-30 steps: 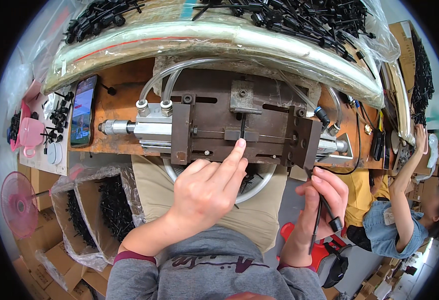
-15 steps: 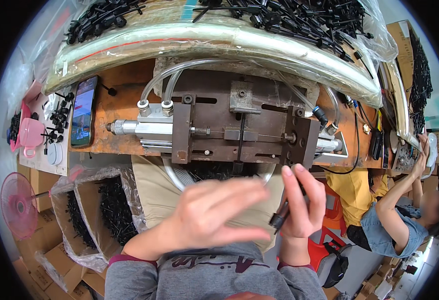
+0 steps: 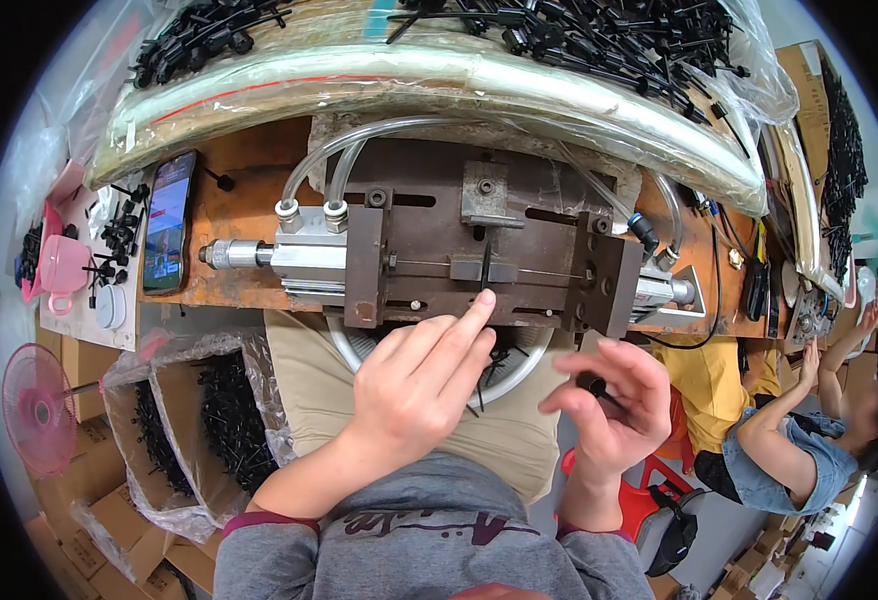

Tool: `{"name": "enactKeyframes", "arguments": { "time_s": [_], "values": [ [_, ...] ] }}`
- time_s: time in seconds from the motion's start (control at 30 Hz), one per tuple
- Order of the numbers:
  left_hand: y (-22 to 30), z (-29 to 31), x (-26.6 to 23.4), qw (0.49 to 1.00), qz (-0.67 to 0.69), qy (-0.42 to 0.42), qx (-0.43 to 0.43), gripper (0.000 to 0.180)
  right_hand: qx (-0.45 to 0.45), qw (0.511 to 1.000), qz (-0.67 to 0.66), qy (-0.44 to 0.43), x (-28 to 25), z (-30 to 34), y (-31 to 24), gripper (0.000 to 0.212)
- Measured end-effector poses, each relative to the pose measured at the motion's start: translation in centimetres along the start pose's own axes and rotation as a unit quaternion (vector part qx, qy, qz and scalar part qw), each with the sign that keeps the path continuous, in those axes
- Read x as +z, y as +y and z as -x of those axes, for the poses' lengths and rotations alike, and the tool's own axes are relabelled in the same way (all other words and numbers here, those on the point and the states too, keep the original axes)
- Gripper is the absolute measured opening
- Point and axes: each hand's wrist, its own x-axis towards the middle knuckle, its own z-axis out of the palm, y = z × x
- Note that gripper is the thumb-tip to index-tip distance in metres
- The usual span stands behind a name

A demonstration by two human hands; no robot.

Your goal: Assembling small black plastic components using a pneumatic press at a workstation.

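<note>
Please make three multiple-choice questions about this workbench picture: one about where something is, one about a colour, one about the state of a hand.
1. Where does the phone lie?
A. on the bench, to the left of the metal press
B. on the person's lap
C. on the floor beside the fan

2. What colour is the small fan at the lower left?
A. blue
B. pink
C. black

3. What is the left hand doing?
A. resting flat on the lap
B. gripping the phone
C. reaching with its forefinger up to a thin black piece in the metal press

Answers: 1 A, the phone lies on the wooden top left of the press. 2 B, its grille and blades are pink. 3 C, the fingertip meets the black piece at the press's front edge.
</note>
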Motion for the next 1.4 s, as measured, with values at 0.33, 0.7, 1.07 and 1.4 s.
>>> {"name": "enactKeyframes", "arguments": {
  "time_s": [0.33,0.7,1.07,1.4],
  "values": [
    [-0.2,-0.7,0.0,0.999,0.0,-0.024,-0.039,0.028,0.215,0.967,-0.136,-0.031,-0.3,-0.1,-0.9,0.031],
    [-0.3,-0.9,-1.8,0.993,0.117,-0.03,-0.011,0.037,0.262,0.961,-0.056,-0.075,0.3,0.0,-0.8,0.035],
    [0.5,0.5,-2.3,0.942,0.333,-0.035,-0.019,0.034,0.218,0.959,-0.102,-0.151,0.9,-0.1,-0.6,0.027],
    [0.6,2.1,-3.2,0.895,0.439,-0.052,-0.054,0.033,0.266,0.915,-0.284,-0.109,0.9,-1.5,0.2,0.022]
  ]
}}
